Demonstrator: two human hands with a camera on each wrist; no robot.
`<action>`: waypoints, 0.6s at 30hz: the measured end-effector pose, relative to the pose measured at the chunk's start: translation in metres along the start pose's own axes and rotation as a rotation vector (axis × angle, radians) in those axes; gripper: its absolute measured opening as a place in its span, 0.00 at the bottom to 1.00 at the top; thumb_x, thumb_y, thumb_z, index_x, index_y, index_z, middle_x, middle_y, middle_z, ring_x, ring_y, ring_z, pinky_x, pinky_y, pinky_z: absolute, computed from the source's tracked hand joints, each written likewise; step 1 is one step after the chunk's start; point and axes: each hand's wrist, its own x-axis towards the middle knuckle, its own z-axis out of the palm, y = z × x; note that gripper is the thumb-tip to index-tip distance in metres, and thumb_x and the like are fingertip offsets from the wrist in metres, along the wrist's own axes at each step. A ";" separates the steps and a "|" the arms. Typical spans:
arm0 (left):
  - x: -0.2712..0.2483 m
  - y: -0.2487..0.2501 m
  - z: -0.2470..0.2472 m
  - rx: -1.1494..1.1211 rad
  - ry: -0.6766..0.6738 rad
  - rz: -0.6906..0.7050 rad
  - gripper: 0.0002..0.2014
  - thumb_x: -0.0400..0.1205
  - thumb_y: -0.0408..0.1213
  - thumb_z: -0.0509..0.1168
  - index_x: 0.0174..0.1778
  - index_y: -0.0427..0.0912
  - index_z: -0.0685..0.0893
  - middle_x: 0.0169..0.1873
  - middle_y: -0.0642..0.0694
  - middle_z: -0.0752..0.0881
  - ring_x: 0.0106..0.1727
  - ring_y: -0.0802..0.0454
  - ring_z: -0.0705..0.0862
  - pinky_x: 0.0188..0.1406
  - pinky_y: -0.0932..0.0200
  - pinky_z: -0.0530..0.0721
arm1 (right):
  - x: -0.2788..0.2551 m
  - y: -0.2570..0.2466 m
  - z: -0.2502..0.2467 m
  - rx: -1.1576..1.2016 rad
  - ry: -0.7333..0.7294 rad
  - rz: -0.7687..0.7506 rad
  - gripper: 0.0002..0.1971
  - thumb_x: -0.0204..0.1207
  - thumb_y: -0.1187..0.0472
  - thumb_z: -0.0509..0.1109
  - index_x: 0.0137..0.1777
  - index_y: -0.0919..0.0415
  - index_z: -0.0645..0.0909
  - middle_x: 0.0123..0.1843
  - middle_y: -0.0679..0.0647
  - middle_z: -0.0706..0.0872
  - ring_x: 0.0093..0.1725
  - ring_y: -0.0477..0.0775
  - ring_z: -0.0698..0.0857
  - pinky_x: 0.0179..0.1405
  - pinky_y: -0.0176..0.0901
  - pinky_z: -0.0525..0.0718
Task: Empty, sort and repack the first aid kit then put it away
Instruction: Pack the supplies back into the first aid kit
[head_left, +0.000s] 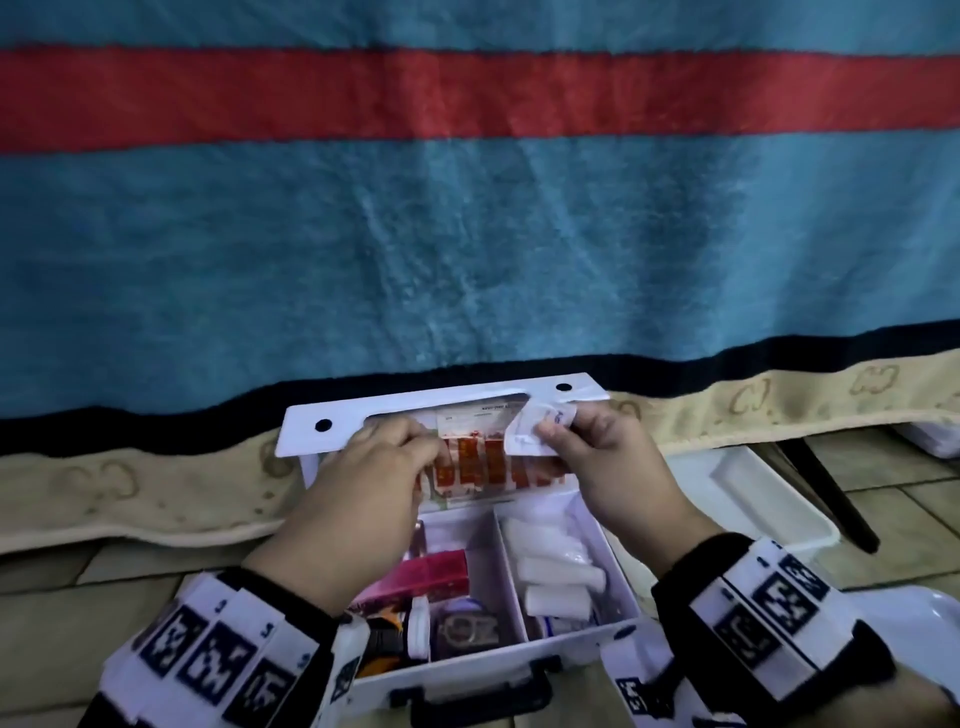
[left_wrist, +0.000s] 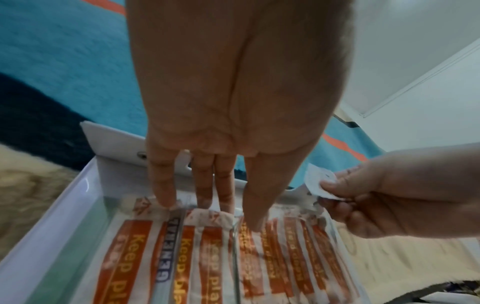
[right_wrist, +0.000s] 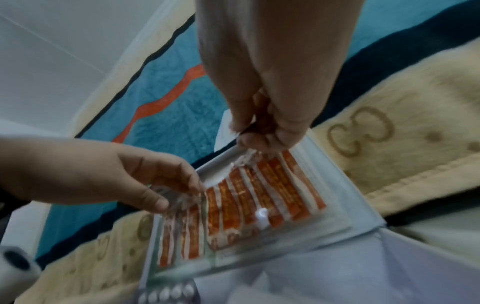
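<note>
The white first aid kit (head_left: 618, 582) lies open on the floor, its lid (head_left: 415, 410) standing up against the bed. A clear pocket in the lid holds orange-and-white plaster strips (head_left: 493, 467) (left_wrist: 213, 257) (right_wrist: 272, 195). My left hand (head_left: 410, 452) (left_wrist: 207, 205) (right_wrist: 168, 195) pinches the top edge of the strips, thumb in front and fingers behind. My right hand (head_left: 561, 441) (left_wrist: 363, 195) (right_wrist: 254, 139) pinches a small white sachet (head_left: 535, 431) (left_wrist: 318, 181) at the pocket's upper right corner.
Inside the kit lie a pink box (head_left: 431, 577), white bandage rolls (head_left: 556, 571) and small bottles. A white tray (head_left: 753, 499) sits on the floor to the right, beside a dark leg (head_left: 831, 493). The blue-and-red blanket (head_left: 467, 234) hangs behind.
</note>
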 end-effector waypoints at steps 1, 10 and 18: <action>0.000 0.000 0.001 0.004 0.000 0.007 0.21 0.80 0.29 0.61 0.65 0.57 0.76 0.66 0.61 0.70 0.69 0.59 0.65 0.67 0.60 0.68 | 0.003 -0.003 0.003 0.021 0.030 -0.020 0.09 0.79 0.66 0.67 0.41 0.72 0.82 0.39 0.67 0.87 0.39 0.54 0.81 0.46 0.54 0.81; 0.003 -0.007 0.001 0.027 -0.043 0.019 0.27 0.78 0.27 0.63 0.66 0.63 0.77 0.73 0.62 0.66 0.76 0.60 0.59 0.75 0.56 0.65 | 0.012 -0.020 0.028 -0.393 -0.010 -0.237 0.06 0.68 0.62 0.78 0.35 0.50 0.87 0.31 0.42 0.87 0.30 0.36 0.82 0.37 0.29 0.78; -0.002 -0.008 -0.003 0.042 -0.013 0.014 0.28 0.77 0.29 0.66 0.66 0.65 0.78 0.67 0.64 0.69 0.71 0.61 0.63 0.71 0.53 0.69 | 0.020 -0.042 0.023 -1.033 -0.400 -0.384 0.12 0.76 0.54 0.66 0.57 0.47 0.86 0.57 0.49 0.83 0.56 0.56 0.84 0.54 0.47 0.82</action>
